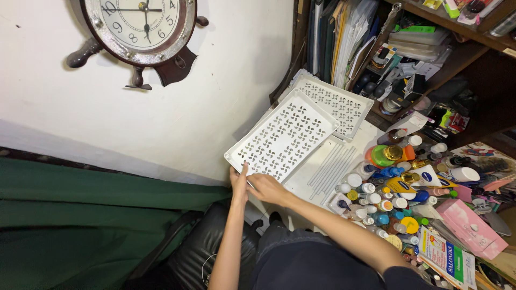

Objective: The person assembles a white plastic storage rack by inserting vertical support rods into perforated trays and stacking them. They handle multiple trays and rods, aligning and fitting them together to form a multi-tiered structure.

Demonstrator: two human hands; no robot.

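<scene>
Against a white wall, both hands, left hand (238, 185) and right hand (267, 188), clasp the perforated white plastic tray (282, 137) at its near edge; it looks light, stiff.

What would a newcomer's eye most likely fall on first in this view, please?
Probably the white perforated plastic tray at the centre, tilted against the wall, with the left hand and right hand both touching its lower edge. Next, the round ship's-wheel wall clock at top left, and the dense crowd of small bottles and jars at right, below cluttered wooden shelves.
</scene>
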